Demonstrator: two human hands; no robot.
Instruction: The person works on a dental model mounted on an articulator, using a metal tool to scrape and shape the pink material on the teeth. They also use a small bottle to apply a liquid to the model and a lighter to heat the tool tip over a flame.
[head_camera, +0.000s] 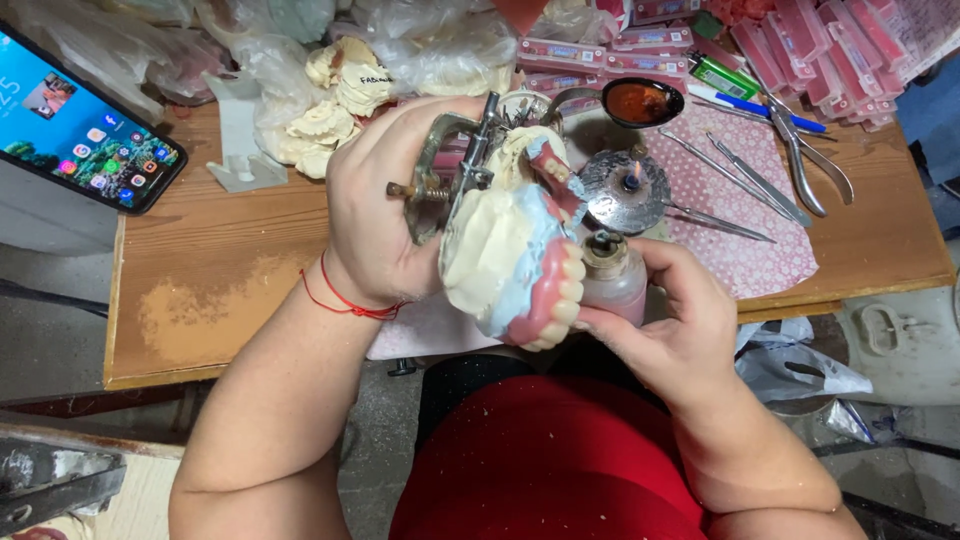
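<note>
A worn wooden bench (250, 270) fills the upper half of the view, dusted pale at its near edge, with grey floor below and the person's red apron at 6 o'clock. From the bench's middle, crumpled plastic bags (420, 40) heap at 12 o'clock, with a pile of plaster casts (335, 100) just below them. A lit phone (85, 125) leans at 10 o'clock. Trays of pink boxes (830, 55) crowd 1 o'clock. A pink patterned cloth (760, 225) lies at 3 o'clock, carrying pliers (805, 155) and thin metal tools (745, 185). A small burner (625, 190) with a tiny flame sits on the cloth's left part, and a spoon (640, 102) of orange wax lies just beyond it.

The left hand (385, 205) is closed round a metal articulator (455, 165), fingers wrapped over its frame, holding it up above the bench edge. Mounted in it is a plaster model (490, 250) bearing a denture (550, 300) with pink gum and pale teeth, turned toward 5 o'clock. The right hand (675, 325) cups a small pink bottle (612, 280) from below, fingers curled about it, with its fingertips touching the teeth.

I judge this to be the wax-up check: the set teeth are being steadied and inspected. The next move likely calls for a firm left grip while the right frees itself for a tool, keeping clear of the flame at 1 o'clock of the hands.
</note>
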